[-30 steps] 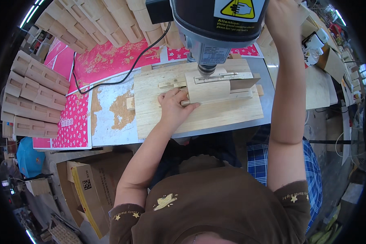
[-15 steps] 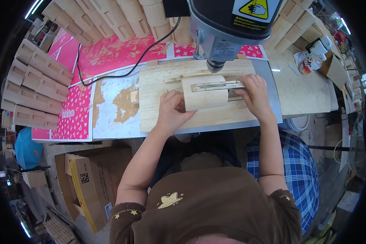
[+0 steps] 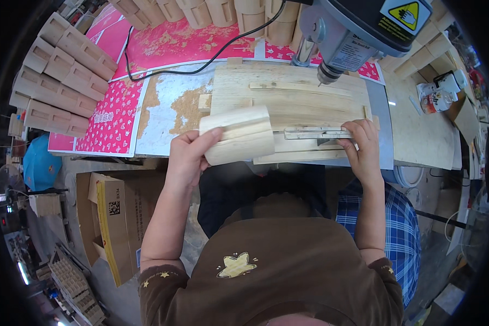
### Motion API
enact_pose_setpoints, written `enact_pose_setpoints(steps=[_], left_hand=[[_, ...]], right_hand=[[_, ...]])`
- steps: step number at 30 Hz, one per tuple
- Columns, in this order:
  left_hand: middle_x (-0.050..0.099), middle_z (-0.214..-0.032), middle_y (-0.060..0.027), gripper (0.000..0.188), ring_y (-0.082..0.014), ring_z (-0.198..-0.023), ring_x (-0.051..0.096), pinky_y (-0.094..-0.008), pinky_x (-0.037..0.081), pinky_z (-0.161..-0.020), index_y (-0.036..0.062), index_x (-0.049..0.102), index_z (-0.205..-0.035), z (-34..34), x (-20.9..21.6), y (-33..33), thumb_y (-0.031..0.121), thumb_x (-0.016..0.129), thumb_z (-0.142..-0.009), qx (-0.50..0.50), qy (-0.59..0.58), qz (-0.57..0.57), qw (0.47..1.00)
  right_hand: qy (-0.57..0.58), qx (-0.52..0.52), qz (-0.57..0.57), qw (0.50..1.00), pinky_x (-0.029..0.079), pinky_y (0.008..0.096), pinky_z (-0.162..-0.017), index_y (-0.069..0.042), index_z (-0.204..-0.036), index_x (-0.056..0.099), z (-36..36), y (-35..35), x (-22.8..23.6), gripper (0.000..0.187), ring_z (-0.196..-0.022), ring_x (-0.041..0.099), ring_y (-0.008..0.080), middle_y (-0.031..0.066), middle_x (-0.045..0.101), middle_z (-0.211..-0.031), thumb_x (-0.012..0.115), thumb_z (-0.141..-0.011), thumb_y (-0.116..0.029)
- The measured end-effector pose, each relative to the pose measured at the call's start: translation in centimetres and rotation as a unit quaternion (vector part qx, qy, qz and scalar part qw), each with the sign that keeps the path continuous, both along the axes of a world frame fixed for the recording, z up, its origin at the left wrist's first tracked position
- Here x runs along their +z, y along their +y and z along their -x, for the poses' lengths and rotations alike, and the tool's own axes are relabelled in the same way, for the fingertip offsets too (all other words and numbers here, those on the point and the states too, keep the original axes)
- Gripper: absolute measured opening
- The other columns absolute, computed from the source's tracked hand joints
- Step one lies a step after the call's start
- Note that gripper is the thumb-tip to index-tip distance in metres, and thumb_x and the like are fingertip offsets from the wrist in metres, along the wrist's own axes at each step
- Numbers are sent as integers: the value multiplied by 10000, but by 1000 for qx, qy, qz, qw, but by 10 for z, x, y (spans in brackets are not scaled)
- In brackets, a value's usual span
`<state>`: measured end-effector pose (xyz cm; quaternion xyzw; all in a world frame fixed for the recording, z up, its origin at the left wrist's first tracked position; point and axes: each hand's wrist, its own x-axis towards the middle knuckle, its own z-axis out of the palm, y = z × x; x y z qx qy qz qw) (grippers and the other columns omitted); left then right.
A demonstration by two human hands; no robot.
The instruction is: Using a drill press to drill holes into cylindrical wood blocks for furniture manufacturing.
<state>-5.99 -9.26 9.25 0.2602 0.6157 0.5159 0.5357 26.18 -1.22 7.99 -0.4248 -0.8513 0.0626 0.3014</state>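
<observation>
My left hand [image 3: 187,155] grips a pale wooden cylinder [image 3: 236,136] by its left end, thumb on top. A grooved side of the cylinder faces up, above the near left part of a wooden board [image 3: 309,117] with strips fixed on it. Between thumb and fingers, my right hand [image 3: 362,145] pinches the right end of a narrow whitish strip with dark marks [image 3: 315,133], ruler-like in look. The strip's left end is close to the cylinder's right rim. Beyond the board, the drill press [image 3: 353,38] has its chuck and bit [image 3: 326,75] above the board's far side.
Slotted wooden cylinders [image 3: 60,92] are stacked at the left, with more along the back. A black cable [image 3: 201,70] crosses the pink sheet, and sawdust [image 3: 187,111] lies beside the board. A white bottle [image 3: 443,100] stands at the right; a cardboard box [image 3: 119,217] is below the table.
The cylinder has moved left and toward me, away from the strip, and turned so its slot no longer faces up. My left hand now holds its end. The view has shifted too.
</observation>
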Motion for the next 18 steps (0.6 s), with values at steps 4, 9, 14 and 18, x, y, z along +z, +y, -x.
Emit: enact_pose_setpoints(steps=[4, 9, 14, 18], left_hand=[[544, -539, -36, 344, -52, -372, 406, -185, 285, -341, -18, 610, -654, -12, -5, 4, 293, 727, -742, -47, 45, 41, 997], [527, -530, -27, 370, -49, -376, 402, -183, 283, -344, -22, 603, -652, -19, -7, 12, 314, 731, -739, -77, 88, 43, 992], [548, -542, -29, 324, -35, -347, 391, -178, 278, -323, -32, 616, -744, -20, -4, 14, 279, 694, -783, -124, 106, 38, 986], [558, -612, -26, 348, -45, -452, 455, -174, 337, -404, -31, 606, -793, -39, -17, 20, 296, 723, -759, -129, 59, 38, 989]], right_hand=[[3, 16, -11, 1000, 379, 382, -774, -38, -916, 582, -2, 0, 0, 263, -843, 497, 298, 93, 552, -862, 686, -683, -104], [11, 11, 24, 1000, 385, 380, -769, -38, -916, 581, -9, -1, 2, 271, -847, 500, 294, 88, 551, -855, 690, -681, -117], [14, 24, 51, 998, 391, 377, -763, -39, -921, 577, -15, 1, 4, 284, -833, 501, 295, 88, 551, -855, 694, -674, -116], [3, 9, 21, 1000, 393, 376, -767, -44, -932, 579, -8, -2, 2, 313, -832, 501, 295, 90, 553, -860, 707, -655, -118]])
